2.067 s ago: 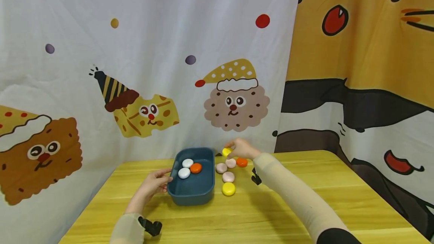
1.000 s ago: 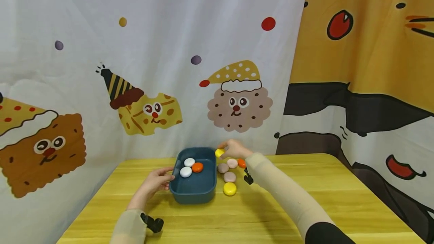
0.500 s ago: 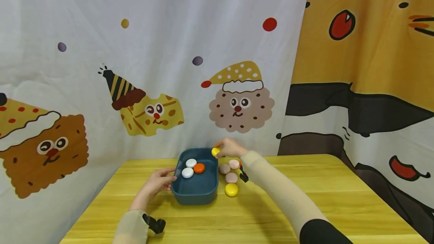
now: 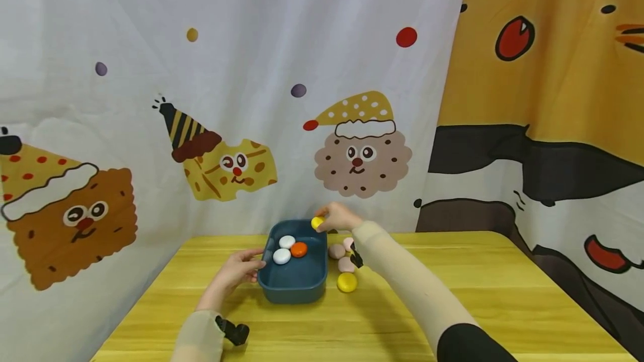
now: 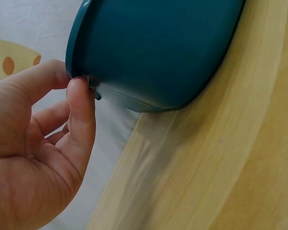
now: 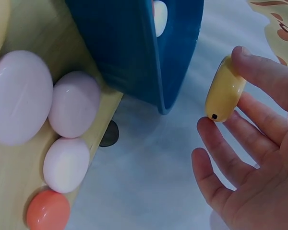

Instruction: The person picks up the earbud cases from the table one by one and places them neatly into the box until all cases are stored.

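Observation:
My right hand (image 4: pixel 339 218) pinches a glossy yellow disc (image 4: pixel 316 223) over the far right corner of a blue-grey bin (image 4: pixel 293 296). In the right wrist view the disc (image 6: pixel 224 91) is tilted on edge between thumb and fingers, with a small black square on its side, beyond the bin's rim. My left hand (image 4: pixel 238 268) holds the bin's left side; the left wrist view shows thumb and finger (image 5: pixel 80 105) pinching the rim. Inside the bin lie two white discs (image 4: pixel 282 256) and an orange disc (image 4: pixel 299 249).
Right of the bin on the wooden table (image 4: pixel 422 289) lie a second yellow disc (image 4: pixel 347 282), several pale pink and mauve discs (image 4: pixel 346 264), and another orange disc (image 6: pixel 48 211), which my right sleeve hides in the head view. A printed curtain (image 4: pixel 251 27) hangs behind the table.
My right hand has carried the yellow disc left, from above the loose discs to over the bin's corner. The left hand stays at the bin. The head view has shifted slightly.

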The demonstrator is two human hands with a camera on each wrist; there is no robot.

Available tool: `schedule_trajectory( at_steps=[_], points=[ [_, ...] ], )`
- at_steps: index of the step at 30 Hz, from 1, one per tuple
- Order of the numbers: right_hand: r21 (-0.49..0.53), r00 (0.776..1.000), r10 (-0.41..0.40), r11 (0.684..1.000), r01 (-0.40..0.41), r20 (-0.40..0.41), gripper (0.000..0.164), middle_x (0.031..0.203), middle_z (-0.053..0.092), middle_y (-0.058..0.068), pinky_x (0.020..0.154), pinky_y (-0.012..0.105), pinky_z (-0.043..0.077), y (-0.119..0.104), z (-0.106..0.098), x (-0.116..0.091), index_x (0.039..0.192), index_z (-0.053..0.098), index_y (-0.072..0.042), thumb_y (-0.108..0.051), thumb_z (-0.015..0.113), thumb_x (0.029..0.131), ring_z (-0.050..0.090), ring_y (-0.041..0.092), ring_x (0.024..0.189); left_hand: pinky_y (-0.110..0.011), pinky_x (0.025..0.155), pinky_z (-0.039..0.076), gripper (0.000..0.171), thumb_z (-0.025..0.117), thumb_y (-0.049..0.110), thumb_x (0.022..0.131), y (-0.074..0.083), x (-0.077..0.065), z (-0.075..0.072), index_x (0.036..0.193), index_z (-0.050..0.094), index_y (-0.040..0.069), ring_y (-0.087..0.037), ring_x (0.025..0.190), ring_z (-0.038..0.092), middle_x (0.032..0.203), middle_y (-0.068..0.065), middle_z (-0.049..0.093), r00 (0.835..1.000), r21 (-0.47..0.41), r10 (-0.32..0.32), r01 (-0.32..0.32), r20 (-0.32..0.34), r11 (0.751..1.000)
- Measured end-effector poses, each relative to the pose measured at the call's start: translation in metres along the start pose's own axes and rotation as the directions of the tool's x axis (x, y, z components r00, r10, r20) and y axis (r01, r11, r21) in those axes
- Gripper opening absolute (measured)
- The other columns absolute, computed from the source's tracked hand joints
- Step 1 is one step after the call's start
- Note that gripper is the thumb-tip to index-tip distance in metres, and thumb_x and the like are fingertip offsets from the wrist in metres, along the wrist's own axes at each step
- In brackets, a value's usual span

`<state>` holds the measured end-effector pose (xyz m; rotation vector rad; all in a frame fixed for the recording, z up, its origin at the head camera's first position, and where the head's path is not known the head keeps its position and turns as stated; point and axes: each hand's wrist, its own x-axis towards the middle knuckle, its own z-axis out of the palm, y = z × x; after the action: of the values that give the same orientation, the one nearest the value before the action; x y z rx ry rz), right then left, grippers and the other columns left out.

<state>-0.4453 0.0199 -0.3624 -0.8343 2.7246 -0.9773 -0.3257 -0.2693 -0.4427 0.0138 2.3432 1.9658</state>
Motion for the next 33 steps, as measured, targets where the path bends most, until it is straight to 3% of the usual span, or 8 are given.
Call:
schedule_trajectory(
  at_steps=[24, 33],
  points=[
    [0.014, 0.999, 0.043, 0.999, -0.043, -0.017, 0.043, 0.118, 0.065, 0.012, 0.088, 0.035, 0.051, -0.002, 0.011, 0.012, 0.119, 0.068, -0.001, -0.013, 0.080, 0.079, 0.061, 0.024, 0.103, -0.027, 0.056, 0.051, 0.051, 0.060, 0.004, 0.092, -0.004, 0.002, 0.001, 0.139, 0.045, -0.008, -0.013, 0.059, 0.052, 0.089, -0.014, 0.057, 1.000, -0.008, 0.004, -0.004, 0.017, 1.000],
    [0.040, 0.998, 0.067, 0.997, -0.067, -0.014, 0.042, 0.117, 0.065, 0.013, 0.077, 0.031, 0.054, -0.003, 0.013, 0.015, 0.117, 0.068, -0.001, -0.012, 0.080, 0.078, 0.064, 0.022, 0.094, -0.025, 0.055, 0.051, 0.051, 0.060, 0.004, 0.093, -0.003, 0.002, -0.001, 0.140, 0.044, -0.008, -0.013, 0.060, 0.052, 0.085, -0.010, 0.055, 1.000, -0.006, 0.013, -0.013, 0.024, 1.000]
  ],
)
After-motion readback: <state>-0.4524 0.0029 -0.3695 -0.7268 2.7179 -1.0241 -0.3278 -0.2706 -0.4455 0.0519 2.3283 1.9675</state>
